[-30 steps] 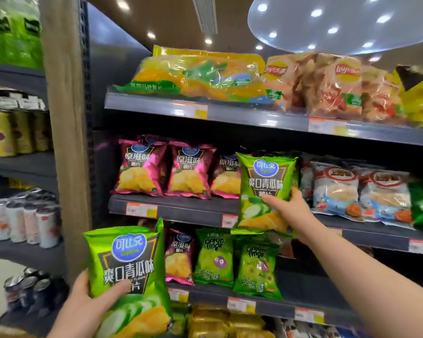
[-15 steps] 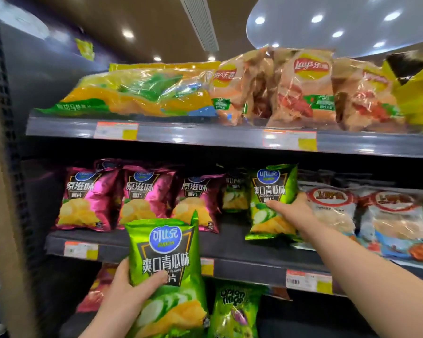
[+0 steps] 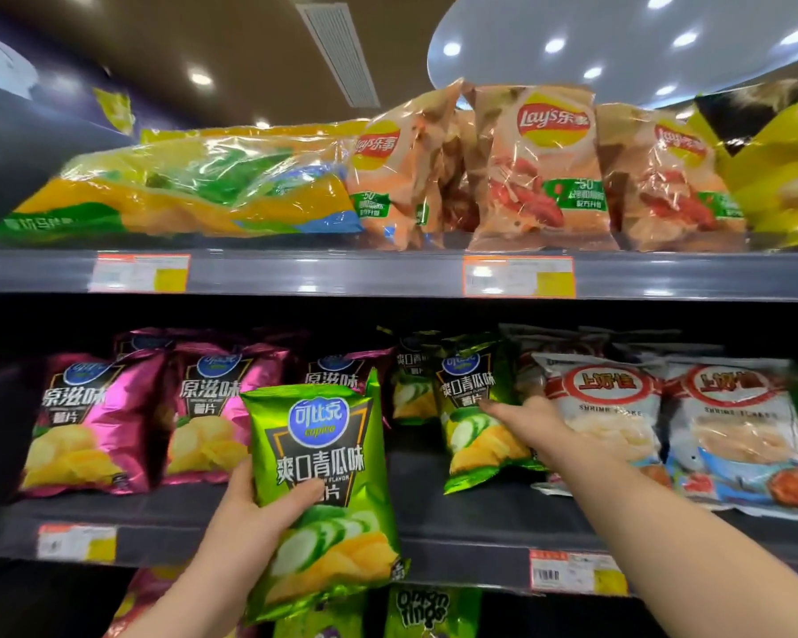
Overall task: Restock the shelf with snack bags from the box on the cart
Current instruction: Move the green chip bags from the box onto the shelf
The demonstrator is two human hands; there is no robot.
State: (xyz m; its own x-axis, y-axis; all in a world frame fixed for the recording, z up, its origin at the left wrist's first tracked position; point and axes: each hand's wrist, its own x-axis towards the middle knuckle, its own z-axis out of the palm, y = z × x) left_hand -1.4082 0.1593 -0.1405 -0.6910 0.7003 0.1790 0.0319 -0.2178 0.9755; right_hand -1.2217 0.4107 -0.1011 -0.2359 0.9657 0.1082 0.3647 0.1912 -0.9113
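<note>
Our left hand (image 3: 249,513) grips the green bag (image 3: 323,481), likely light and crushable, by its edge; our right hand (image 3: 533,419), fingers straight, touches the shelved bag (image 3: 473,435).

left hand (image 3: 243,515) gripping green bag (image 3: 325,458), right hand (image 3: 533,421) on shelved bag (image 3: 473,446)

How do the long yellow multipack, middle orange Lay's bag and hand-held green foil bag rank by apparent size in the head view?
1. Long yellow multipack
2. Green foil bag, in the left hand near the camera, so unsure
3. Middle orange Lay's bag
</note>
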